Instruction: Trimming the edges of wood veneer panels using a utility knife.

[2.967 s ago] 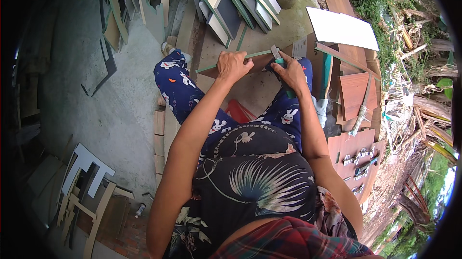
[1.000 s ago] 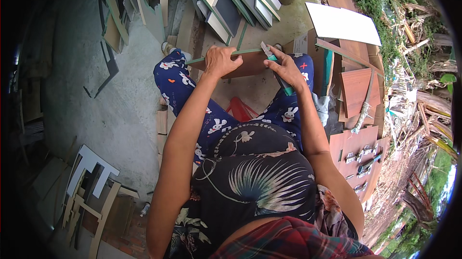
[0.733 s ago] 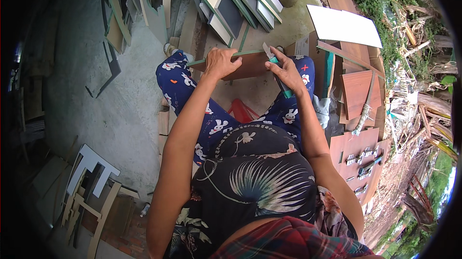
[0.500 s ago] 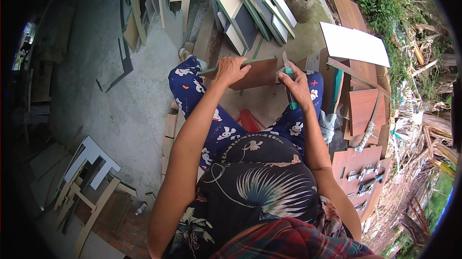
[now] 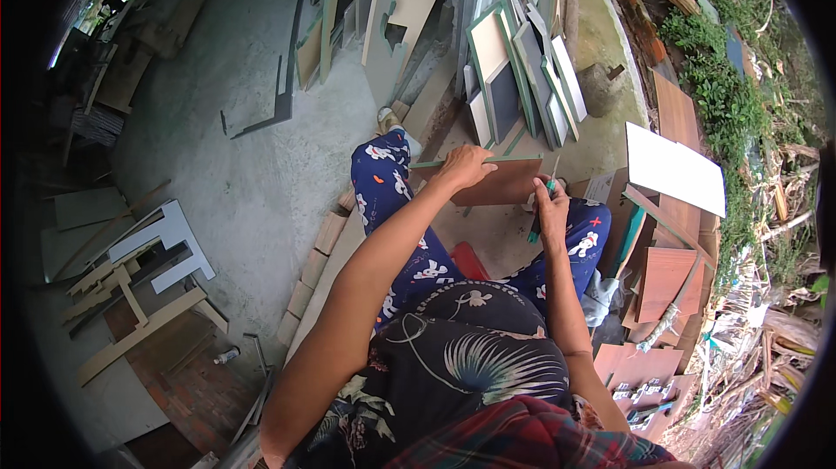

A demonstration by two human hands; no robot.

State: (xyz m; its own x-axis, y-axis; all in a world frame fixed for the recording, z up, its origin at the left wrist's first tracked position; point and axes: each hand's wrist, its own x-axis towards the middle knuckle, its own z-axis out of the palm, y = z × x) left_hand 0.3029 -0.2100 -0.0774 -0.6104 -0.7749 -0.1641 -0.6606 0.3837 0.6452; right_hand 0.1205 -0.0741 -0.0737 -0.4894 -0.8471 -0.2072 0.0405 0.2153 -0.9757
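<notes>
A brown wood-faced board (image 5: pixel 514 183) with a greenish upper edge stands on edge between my knees. My left hand (image 5: pixel 468 168) grips it over the top edge, with its thumb on the near face and some fingers hidden. A green and dark utility knife (image 5: pixel 534 229) is in my right hand (image 5: pixel 551 208). Its thin blade points up beside the board's right end. Whether the blade touches the board cannot be made out.
Several green-edged panels (image 5: pixel 522 77) lean together ahead. A white board (image 5: pixel 675 168) and brown boards (image 5: pixel 670 284) lie to my right. Cut board pieces (image 5: pixel 165 247) are on the floor at left. A row of bricks (image 5: pixel 315 256) edges my seat area. Something red (image 5: pixel 470 260) sits between my legs.
The view has swung left, so everything sits further right. My right hand has brought the knife up to the board's right end. My left hand still holds the board.
</notes>
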